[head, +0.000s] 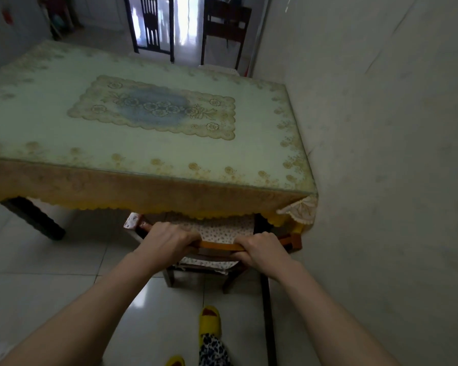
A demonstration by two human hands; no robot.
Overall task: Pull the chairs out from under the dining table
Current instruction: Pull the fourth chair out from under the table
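A wooden chair (217,245) with an orange-brown curved top rail and a flowered seat cover stands at the near edge of the dining table (64,143), its seat mostly under the yellow tablecloth fringe. My left hand (167,240) is closed over the left end of the top rail. On the right end of the same rail my right hand (262,249) grips it. Two dark wooden chairs (154,25) (226,27) stand beyond the far end of the table, away from it.
A white wall (381,154) runs close along the table's right side. A dark table leg (32,220) stands at the left. My feet in yellow slippers (209,320) are on the glossy tiled floor just behind the chair.
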